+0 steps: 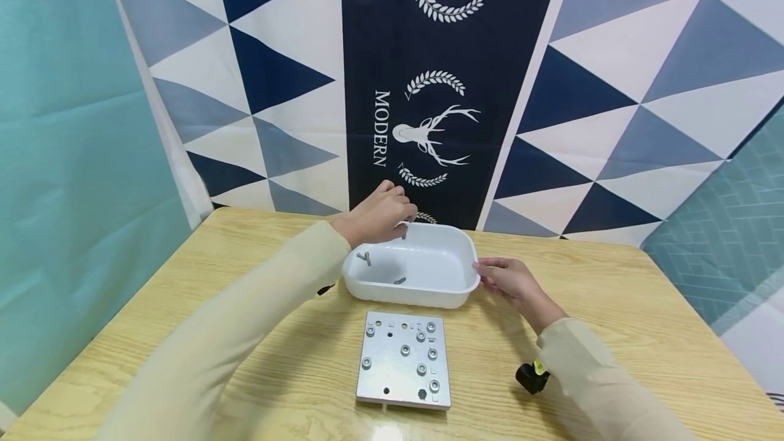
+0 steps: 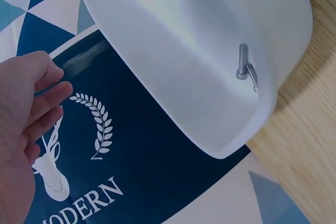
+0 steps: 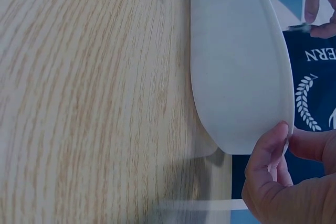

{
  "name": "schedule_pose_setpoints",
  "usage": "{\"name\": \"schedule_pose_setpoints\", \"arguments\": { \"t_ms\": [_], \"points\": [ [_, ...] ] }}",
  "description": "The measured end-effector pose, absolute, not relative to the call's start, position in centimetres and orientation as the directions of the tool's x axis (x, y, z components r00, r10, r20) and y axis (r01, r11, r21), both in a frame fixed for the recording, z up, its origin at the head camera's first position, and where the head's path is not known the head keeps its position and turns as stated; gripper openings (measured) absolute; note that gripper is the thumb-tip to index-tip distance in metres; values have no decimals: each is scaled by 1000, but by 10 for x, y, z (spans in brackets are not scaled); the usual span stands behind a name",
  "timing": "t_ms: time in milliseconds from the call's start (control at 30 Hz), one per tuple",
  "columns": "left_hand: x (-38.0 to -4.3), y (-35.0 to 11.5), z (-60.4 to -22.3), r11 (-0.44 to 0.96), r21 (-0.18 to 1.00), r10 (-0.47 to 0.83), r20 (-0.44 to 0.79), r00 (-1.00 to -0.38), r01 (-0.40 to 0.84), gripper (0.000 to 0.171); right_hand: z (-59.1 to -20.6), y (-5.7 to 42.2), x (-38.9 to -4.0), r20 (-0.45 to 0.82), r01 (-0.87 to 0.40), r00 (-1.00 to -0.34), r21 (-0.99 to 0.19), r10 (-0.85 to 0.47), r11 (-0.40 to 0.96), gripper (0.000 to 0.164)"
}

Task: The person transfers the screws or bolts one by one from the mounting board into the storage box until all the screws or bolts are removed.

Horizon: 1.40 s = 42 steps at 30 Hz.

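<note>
My left hand [image 1: 378,216] is raised over the back left of a white plastic tub [image 1: 416,297]. Between its thumb and fingertips it pinches a small metal screw [image 3: 299,27], blurred in the right wrist view. My right hand [image 1: 510,282] grips the tub's right end, thumb and fingers on either side of the rim. Inside the tub, a pair of socket-head screws [image 2: 242,62] lies at the left end and another screw [image 1: 400,280] lies near the front wall. In front of the tub, a silver metal plate [image 1: 388,376] has several socket-head screws in its holes; other holes show dark.
Everything stands on a light wood-grain table [image 1: 294,373]. A black object with a yellow patch [image 1: 531,378] lies by my right forearm, and a small dark thing [image 1: 325,289] peeks out beside my left sleeve. A patterned cloth [image 1: 288,87] hangs behind the table's far edge.
</note>
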<state>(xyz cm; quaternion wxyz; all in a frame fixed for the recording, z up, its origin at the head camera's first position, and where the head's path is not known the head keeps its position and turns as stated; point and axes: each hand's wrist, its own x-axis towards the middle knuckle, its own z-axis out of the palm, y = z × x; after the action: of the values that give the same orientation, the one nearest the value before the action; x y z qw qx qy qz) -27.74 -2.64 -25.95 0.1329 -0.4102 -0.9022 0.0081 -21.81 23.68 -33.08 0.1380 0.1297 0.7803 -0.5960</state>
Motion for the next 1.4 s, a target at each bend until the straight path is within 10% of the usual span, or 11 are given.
{"name": "schedule_pose_setpoints", "arguments": {
  "t_ms": [367,1400],
  "points": [
    [-259,-30,-260,659,-135,744,254,-617,740,18,-331,236,-219,-370,363,-929,-895,25,258,53],
    [-156,-36,-302,411,-185,878,345,-332,893,16,-331,237,-220,-368,361,-930,-899,20,247,51]
  ]
}}
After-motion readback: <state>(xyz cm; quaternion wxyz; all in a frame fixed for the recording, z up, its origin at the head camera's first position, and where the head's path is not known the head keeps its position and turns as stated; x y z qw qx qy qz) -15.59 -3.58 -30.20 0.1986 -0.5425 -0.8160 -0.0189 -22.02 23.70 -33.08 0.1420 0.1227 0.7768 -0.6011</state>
